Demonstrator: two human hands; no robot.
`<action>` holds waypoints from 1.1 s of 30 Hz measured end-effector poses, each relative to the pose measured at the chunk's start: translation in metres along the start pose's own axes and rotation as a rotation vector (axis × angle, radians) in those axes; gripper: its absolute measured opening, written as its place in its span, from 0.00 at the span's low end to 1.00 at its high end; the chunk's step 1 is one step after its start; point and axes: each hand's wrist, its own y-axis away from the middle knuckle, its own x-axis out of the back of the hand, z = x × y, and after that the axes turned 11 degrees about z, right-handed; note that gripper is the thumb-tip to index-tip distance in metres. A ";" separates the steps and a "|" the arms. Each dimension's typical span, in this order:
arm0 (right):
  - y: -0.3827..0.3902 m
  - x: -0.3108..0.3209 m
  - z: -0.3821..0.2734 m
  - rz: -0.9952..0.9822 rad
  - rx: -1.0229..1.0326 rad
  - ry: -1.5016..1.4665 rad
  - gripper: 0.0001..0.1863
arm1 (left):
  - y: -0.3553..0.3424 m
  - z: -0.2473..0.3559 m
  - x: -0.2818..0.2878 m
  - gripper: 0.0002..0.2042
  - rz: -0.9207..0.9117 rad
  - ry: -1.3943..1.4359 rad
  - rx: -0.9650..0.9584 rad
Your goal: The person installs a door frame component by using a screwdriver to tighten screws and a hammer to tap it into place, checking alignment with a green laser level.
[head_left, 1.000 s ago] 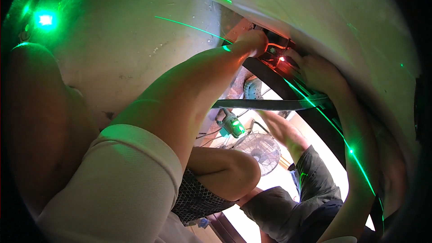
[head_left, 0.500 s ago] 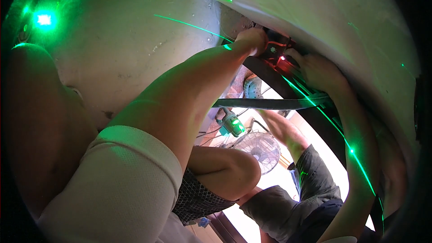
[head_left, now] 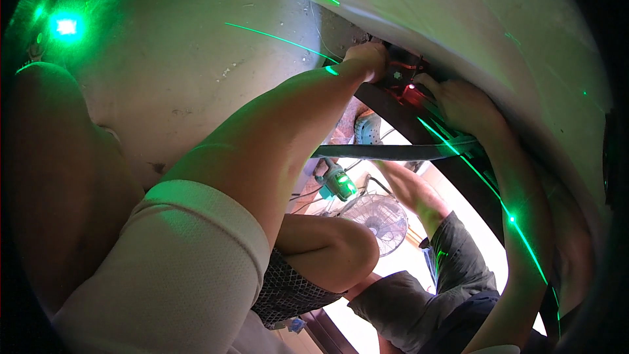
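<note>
My left hand (head_left: 368, 59) reaches up to a recess under a pale curved panel. Its fingers are curled closed at the recess edge, and what they grip, if anything, is hidden. Beside it sits a dark metal bracket with a light bolt head (head_left: 397, 75), lit red. To the right, my right hand (head_left: 464, 101) comes in from the other side with bent fingers, its fingertips close to a small bright red spot (head_left: 411, 86). What those fingers press or hold cannot be made out. A dark strap or bar (head_left: 393, 151) crosses the opening below both hands.
A bright green laser light (head_left: 66, 27) shines at upper left, above a bent bare limb (head_left: 52, 131). Through the opening appear a round fan (head_left: 375, 224), a green-lit tool-like device (head_left: 339, 181), cables, a clog shoe (head_left: 368, 128) and another person's shorts (head_left: 406, 305).
Both hands keep nearly the same place and pose. The upper end of the green laser line below my right hand has drawn back slightly downward.
</note>
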 end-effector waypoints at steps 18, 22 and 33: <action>-0.001 -0.010 0.004 0.042 0.029 0.034 0.24 | -0.009 -0.011 -0.012 0.11 -0.024 -0.018 -0.137; 0.004 -0.019 0.015 0.012 -0.123 -0.261 0.27 | -0.002 -0.007 -0.027 0.10 0.333 -0.021 -0.137; -0.003 -0.014 0.007 0.029 0.040 0.005 0.30 | -0.015 -0.014 -0.028 0.06 0.087 0.006 -0.182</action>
